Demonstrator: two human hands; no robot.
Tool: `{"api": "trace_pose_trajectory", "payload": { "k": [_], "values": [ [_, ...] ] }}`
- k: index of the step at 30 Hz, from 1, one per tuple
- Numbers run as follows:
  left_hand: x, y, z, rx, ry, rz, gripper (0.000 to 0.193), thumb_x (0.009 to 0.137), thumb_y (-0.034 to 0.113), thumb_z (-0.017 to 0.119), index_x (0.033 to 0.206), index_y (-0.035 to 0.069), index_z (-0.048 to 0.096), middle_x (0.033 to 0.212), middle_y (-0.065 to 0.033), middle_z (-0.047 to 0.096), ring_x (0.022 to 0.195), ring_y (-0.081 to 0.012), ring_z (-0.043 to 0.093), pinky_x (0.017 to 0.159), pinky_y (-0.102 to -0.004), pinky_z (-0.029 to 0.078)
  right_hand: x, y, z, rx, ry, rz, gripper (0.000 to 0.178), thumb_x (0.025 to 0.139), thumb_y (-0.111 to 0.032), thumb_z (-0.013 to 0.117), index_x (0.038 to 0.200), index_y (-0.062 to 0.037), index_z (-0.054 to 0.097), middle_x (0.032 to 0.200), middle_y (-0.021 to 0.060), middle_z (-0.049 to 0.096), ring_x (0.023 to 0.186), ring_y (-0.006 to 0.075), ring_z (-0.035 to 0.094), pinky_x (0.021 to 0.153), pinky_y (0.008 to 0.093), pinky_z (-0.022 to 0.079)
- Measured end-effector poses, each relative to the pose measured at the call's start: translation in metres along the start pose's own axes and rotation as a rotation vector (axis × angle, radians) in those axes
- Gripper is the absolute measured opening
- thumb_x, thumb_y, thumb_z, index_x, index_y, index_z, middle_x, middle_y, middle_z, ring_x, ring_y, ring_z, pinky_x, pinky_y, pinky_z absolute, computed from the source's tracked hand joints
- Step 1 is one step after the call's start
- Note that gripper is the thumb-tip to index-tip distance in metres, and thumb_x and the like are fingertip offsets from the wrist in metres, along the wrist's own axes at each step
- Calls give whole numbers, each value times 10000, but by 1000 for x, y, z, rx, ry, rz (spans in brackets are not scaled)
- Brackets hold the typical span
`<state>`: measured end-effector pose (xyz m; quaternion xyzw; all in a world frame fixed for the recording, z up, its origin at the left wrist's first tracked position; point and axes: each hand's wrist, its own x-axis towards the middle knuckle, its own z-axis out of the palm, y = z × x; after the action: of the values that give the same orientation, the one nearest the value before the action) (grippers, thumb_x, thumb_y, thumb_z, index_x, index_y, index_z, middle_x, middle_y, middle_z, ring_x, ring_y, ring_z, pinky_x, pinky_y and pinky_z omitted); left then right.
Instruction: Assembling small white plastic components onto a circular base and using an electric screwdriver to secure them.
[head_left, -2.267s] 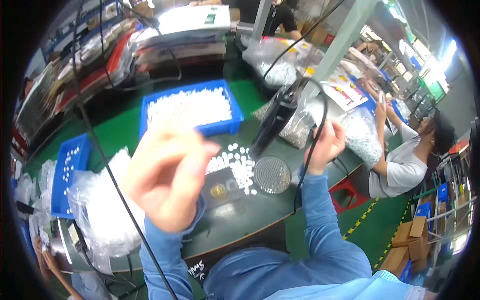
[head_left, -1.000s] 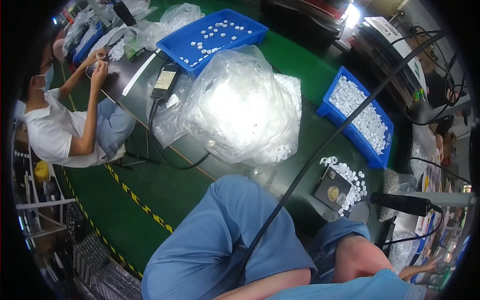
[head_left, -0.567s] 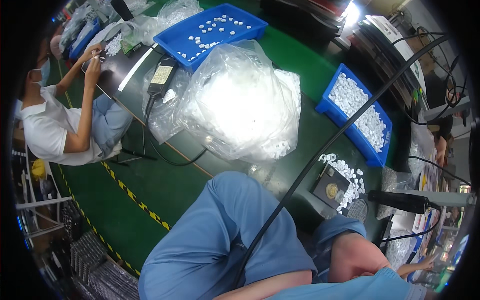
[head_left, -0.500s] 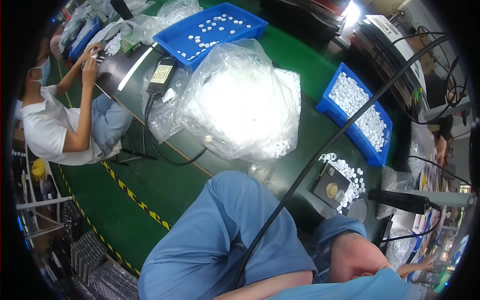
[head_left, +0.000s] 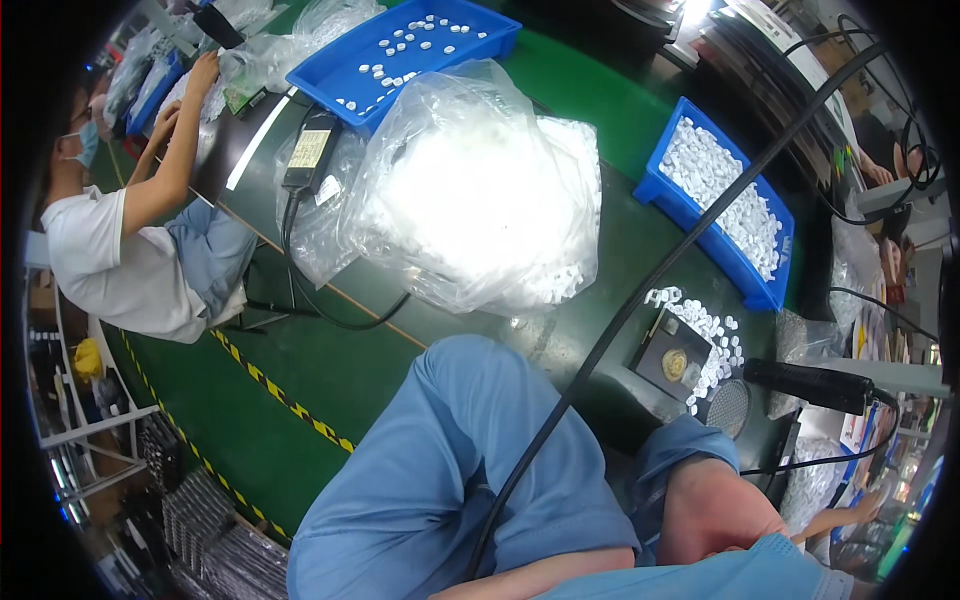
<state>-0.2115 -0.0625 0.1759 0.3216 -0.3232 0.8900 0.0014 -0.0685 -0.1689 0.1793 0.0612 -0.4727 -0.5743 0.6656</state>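
Folds of blue clothing fill the lower middle, close to the table edge. Below them a strip of bare skin runs along the lower rim, and no left fingers show. At the lower right my right hand, or the wrist beside it, appears as bare skin between a blue cuff and light-blue fabric. Its fingers are hidden, so its grip cannot be made out. Nearest to it lie a dark block with a round gold-coloured piece, a heap of small white parts and a round mesh disc.
A brightly lit clear plastic bag of white parts covers mid-table. One blue tray holds scattered parts; another blue tray is full. A black cable crosses the view. A masked co-worker sits left, near a black power adapter.
The view has shifted slightly, so the table things sit a little differently in it. The co-worker's one arm has risen higher. My arms stay about where they were.
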Motion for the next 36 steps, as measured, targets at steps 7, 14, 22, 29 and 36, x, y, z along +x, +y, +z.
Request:
{"api": "trace_pose_trajectory", "payload": {
  "k": [7,14,22,29,36],
  "values": [
    [1,-9,0,-52,34,79,80,952,167,562,945,96,526,925,-43,504,902,-164,501,820,-324,365,-5,-12,14,59,13,10,397,925,-211,523,550,-135,419,468,-71,370,406,87,357,516,232,364],
    [5,8,12,18,65,27,98,954,187,567,940,103,520,913,-44,495,896,-167,490,816,-333,355,0,0,22,-58,-63,12,419,928,-195,486,526,-161,372,462,-86,354,390,66,330,453,198,327],
    [11,4,14,23,42,59,118,955,210,573,935,111,513,900,-46,485,889,-170,479,811,-344,343,3,5,21,-1,-80,10,410,932,-172,478,531,-152,393,469,-84,364,403,66,355,458,198,344],
    [19,0,8,30,-8,107,136,956,231,578,930,118,506,889,-47,476,883,-173,468,807,-353,332,0,-2,18,-17,-55,2,412,934,-179,479,533,-146,393,472,-82,365,406,67,366,468,201,353],
    [28,-12,6,37,-35,162,154,957,251,584,925,125,500,878,-48,467,876,-175,458,803,-363,322,0,3,19,-49,-63,24,420,939,-201,479,531,-146,393,473,-82,366,411,69,371,482,203,362]
  ]
}}
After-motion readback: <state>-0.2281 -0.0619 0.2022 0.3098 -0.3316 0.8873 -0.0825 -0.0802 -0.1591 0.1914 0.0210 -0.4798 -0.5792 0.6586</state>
